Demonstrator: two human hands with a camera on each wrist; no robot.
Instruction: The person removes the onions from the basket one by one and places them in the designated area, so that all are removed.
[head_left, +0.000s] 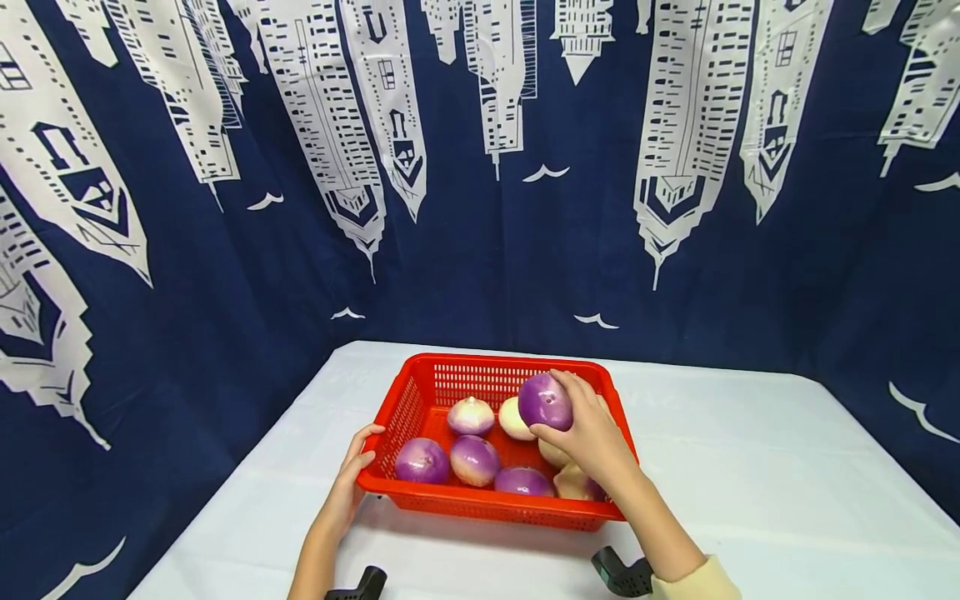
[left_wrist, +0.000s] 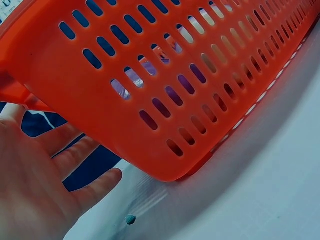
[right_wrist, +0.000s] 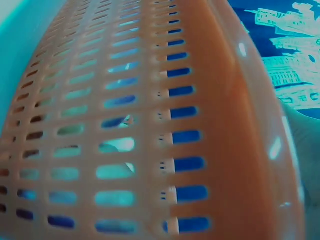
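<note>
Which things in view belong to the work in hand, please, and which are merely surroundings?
In use:
right hand
purple onion-like item it holds
red basket
left hand, touching its rim
other onion-like items inside

Surroundings:
white tabletop
blue printed cloth
black wrist devices

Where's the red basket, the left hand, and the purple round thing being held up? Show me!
Red basket (head_left: 480, 506): head view, on its front wall.
Left hand (left_wrist: 40, 175): left wrist view, on its palm.
Purple round thing (head_left: 543, 402): head view, on its smooth side.
</note>
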